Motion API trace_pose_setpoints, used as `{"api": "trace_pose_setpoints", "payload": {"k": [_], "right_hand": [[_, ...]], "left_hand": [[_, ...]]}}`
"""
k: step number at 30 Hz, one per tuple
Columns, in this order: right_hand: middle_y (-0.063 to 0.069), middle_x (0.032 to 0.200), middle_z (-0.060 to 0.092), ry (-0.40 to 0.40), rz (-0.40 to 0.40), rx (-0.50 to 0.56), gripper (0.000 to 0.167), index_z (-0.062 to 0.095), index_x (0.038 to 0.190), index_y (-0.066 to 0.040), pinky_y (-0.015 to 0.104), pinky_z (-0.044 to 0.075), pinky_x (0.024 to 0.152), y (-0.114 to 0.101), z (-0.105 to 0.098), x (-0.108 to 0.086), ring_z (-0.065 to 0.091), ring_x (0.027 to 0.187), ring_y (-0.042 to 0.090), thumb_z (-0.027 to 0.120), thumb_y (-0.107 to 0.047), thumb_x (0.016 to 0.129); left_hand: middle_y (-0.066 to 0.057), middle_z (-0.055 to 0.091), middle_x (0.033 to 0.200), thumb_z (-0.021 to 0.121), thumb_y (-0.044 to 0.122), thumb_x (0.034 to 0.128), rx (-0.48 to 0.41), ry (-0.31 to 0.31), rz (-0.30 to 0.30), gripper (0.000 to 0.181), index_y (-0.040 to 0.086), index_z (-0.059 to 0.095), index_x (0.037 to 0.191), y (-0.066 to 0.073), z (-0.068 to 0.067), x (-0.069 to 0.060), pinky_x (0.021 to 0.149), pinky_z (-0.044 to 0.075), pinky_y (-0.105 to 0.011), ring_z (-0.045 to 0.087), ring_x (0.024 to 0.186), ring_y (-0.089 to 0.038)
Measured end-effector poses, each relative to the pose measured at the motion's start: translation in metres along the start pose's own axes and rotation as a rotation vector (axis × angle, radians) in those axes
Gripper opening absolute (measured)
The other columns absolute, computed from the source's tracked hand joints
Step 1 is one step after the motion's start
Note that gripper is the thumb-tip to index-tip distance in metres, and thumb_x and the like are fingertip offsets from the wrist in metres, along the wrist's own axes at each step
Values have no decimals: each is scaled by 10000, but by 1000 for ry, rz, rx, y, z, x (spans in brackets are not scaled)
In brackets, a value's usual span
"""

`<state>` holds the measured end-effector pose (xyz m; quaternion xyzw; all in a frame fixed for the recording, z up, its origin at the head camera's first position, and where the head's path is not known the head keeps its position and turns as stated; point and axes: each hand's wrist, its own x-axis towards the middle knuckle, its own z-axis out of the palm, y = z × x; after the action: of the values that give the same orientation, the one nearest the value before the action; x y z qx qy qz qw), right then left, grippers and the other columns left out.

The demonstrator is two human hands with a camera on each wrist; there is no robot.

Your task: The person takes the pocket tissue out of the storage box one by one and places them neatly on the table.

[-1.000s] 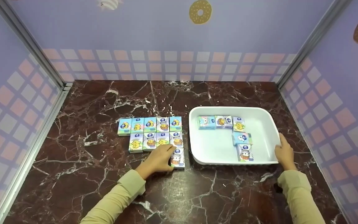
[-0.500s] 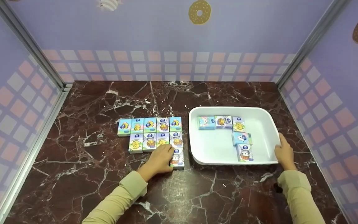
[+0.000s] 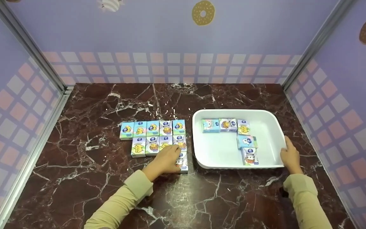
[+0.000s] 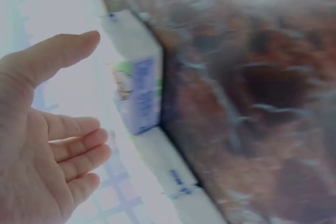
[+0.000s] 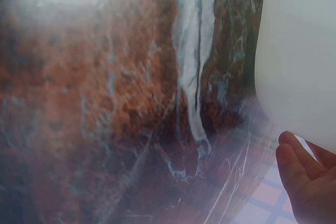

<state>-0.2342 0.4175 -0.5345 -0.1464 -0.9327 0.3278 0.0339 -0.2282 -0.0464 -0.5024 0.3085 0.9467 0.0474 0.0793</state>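
My left hand reaches over the nearest tissue pack of a block laid on the table. The left wrist view shows that pack standing just beyond my extended thumb and loosely straight fingers, with a gap between. Several more tissue packs lie side by side in two rows behind it, blue and lilac with cartoon prints. My right hand holds the right edge of the white tray. Close up, its fingertips touch the tray's outer wall; the other fingers are partly hidden.
Inside the tray, several tissue packs form a line along the back and down toward the front. Dark red marbled tabletop surrounds everything. Lilac walls stand behind and at both sides.
My left hand has shifted slightly right, covering more of the nearest tissue pack. The right hand and the tray stay where they were.
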Motion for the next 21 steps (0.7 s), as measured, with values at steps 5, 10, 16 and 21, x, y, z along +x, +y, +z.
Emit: {"api": "trace_pose_setpoints", "payload": {"k": [5, 10, 16, 21], "right_hand": [[331, 1306, 334, 12, -3, 6, 556, 224, 1394, -42, 573, 319, 920, 1, 0, 0, 378, 1116, 510, 294, -34, 843], [320, 1310, 338, 22, 0, 5, 559, 238, 1391, -49, 568, 320, 918, 1, 0, 0, 380, 1116, 507, 297, -30, 836], [300, 1325, 333, 35, -3, 11, 562, 251, 1386, -42, 560, 319, 923, 1, 1, 0, 378, 1126, 499, 302, -25, 826], [272, 1357, 309, 29, -4, 27, 561, 244, 1389, -40, 554, 306, 949, 0, 1, 0, 355, 1161, 485, 298, -16, 831]], "left_hand": [[-131, 503, 1182, 627, 317, 753, -61, 40, 18, 589, -10, 480, 1220, 5, -14, 11, 949, 404, -379, 495, 1081, -279], [-120, 526, 1172, 599, 270, 795, -120, 167, 61, 489, 6, 504, 1196, 11, -22, 24, 921, 436, -357, 517, 1073, -257], [-100, 523, 1199, 567, 233, 818, -219, 260, 73, 456, 33, 487, 1220, 19, -26, 45, 915, 443, -348, 519, 1085, -234], [-109, 491, 1257, 564, 224, 823, -272, 274, 69, 496, 35, 446, 1266, 24, -24, 67, 968, 404, -351, 479, 1151, -245]]}}
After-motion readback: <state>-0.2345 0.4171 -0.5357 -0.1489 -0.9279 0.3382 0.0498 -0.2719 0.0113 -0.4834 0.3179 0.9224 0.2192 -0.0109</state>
